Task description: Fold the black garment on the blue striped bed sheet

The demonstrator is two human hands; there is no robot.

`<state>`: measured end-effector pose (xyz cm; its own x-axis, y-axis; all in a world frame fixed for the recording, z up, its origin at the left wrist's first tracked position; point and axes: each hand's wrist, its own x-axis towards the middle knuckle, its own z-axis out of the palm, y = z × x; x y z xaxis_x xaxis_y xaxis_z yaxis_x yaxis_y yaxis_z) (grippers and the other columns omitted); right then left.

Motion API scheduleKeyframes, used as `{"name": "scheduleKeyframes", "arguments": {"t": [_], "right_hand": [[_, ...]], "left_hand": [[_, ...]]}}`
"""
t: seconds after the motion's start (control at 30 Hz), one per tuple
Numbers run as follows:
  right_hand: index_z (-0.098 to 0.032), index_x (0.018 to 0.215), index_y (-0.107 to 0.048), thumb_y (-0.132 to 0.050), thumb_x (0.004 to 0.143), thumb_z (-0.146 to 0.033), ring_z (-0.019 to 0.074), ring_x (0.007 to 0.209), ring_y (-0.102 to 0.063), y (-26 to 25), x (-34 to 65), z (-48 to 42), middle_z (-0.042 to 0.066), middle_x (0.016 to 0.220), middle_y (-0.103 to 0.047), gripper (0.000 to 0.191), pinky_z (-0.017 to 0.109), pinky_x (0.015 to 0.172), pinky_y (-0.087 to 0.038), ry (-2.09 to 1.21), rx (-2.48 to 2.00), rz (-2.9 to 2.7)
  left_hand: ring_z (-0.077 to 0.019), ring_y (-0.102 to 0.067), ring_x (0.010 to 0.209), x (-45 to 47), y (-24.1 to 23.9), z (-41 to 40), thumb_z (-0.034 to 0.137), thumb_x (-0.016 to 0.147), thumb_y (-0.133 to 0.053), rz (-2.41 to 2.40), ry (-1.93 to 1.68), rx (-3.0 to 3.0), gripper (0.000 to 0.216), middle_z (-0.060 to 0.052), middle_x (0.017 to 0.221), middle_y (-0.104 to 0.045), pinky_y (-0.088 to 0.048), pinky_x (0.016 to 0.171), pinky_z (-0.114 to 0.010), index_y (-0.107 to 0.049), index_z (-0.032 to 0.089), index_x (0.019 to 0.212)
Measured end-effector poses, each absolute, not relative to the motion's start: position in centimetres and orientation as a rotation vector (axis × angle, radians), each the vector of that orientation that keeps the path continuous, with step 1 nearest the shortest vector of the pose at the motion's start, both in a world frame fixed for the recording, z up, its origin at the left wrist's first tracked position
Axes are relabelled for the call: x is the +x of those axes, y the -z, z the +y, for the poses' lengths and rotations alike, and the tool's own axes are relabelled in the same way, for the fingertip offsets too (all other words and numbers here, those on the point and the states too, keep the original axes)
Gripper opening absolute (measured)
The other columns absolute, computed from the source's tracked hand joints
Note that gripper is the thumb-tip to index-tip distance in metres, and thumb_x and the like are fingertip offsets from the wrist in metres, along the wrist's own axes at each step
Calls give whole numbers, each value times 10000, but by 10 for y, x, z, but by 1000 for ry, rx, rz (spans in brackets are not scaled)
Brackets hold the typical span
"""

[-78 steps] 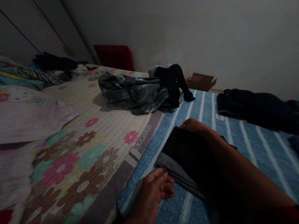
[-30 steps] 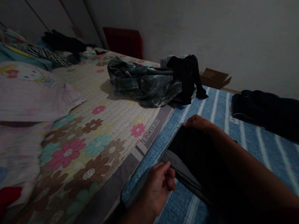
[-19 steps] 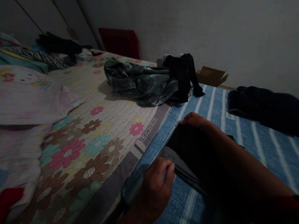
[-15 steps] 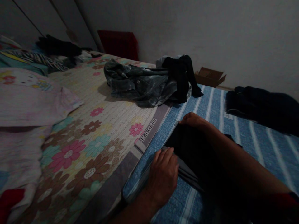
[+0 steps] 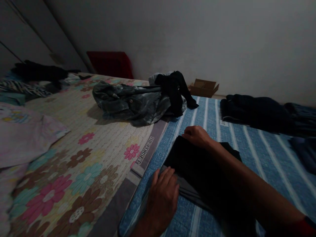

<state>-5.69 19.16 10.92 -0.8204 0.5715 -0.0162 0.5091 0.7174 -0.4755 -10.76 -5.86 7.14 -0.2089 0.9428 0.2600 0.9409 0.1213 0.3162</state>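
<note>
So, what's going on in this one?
A person is handling a black garment laid on blue striped bedding. The right hand grips its far edge, while the left hand lies with fingers spread on the grey fabric along its left side. Crumpled grey clothing lies beyond, and dark clothes lie off to the right.

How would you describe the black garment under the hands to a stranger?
Find the blue striped sheet. On its near part lies a black garment, right hand at its far edge, left hand on the grey strip along its side. That strip and both hands set it apart from the dark clothes farther right.
</note>
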Motion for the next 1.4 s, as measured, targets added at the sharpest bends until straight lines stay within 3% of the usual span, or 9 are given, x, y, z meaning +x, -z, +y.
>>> {"name": "scheduleKeyframes", "arguments": {"t": [0.13, 0.27, 0.37, 0.57, 0.73, 0.9, 1.17, 1.27, 1.4], "right_hand": [[-172, 917, -669, -608, 773, -286, 178, 767, -589, -120, -42, 182, 45, 845, -662, 193, 246, 633, -368, -737, -736, -2906], [-146, 1161, -607, -677, 705, -240, 214, 893, -610, -121, -42, 184, 90, 1020, -661, 471, 258, 723, -421, -807, -729, -2972], [-136, 1190, -597, -715, 658, -220, 226, 892, -618, -119, -49, 189, 100, 1028, -664, 552, 269, 736, -442, -867, -765, -3003], [-172, 1093, -661, -762, 618, -273, 214, 872, -625, -111, -56, 205, 56, 975, -680, 496, 262, 723, -464, -1010, -803, -3017], [-148, 1022, -682, -750, 645, -326, 214, 764, -630, -106, -50, 209, 62, 860, -688, 422, 266, 621, -460, -1053, -825, -3036], [-142, 1106, -629, -694, 707, -349, 271, 916, -595, -109, -41, 193, 126, 1023, -648, 455, 308, 707, -429, -837, -825, -2957], [-147, 849, -677, -528, 815, -240, 160, 722, -568, -101, -58, 195, 46, 786, -644, 179, 248, 621, -365, -812, -832, -2833], [-127, 724, -647, -516, 830, -185, 124, 630, -536, -92, -67, 207, 5, 654, -585, 178, 235, 577, -366, -894, -912, -2817], [-125, 776, -599, -566, 875, -290, 90, 559, -515, -80, -76, 222, -33, 662, -559, 195, 228, 540, -428, -1119, -1041, -2806]], "left_hand": [[-232, -576, 1085, -109, -73, -51, 90, 849, -418, 2323, -808, 2083, 204, -89, 1069, -660, -381, 1012, -488, -587, 164, 937], [-222, -620, 950, -109, -78, -41, 53, 823, -421, 2282, -740, 2140, 218, -74, 951, -671, -481, 905, -447, -598, 163, 885], [-219, -628, 861, -109, -83, -37, 42, 813, -429, 2239, -647, 2141, 215, -58, 849, -661, -518, 831, -430, -599, 172, 825], [-208, -632, 910, -112, -80, -42, 45, 803, -453, 2176, -810, 2123, 206, -76, 921, -672, -531, 841, -385, -618, 157, 853], [-165, -631, 973, -134, -80, -46, 61, 841, -415, 2058, -1050, 2004, 273, -91, 1024, -678, -538, 838, -301, -627, 139, 993], [-158, -638, 931, -160, -87, -59, 77, 815, -458, 2186, -1045, 1757, 249, -56, 970, -685, -523, 835, -302, -633, 164, 969], [-178, -624, 892, -161, -79, -71, 89, 802, -503, 2234, -796, 1726, 207, -67, 943, -659, -508, 808, -309, -630, 157, 950], [-181, -620, 861, -161, -76, -70, 86, 818, -480, 2244, -705, 1766, 203, -67, 910, -647, -508, 782, -306, -630, 155, 936], [-163, -614, 822, -165, -74, -71, 74, 818, -456, 2233, -654, 1800, 224, -41, 883, -630, -505, 742, -278, -612, 180, 938]]}}
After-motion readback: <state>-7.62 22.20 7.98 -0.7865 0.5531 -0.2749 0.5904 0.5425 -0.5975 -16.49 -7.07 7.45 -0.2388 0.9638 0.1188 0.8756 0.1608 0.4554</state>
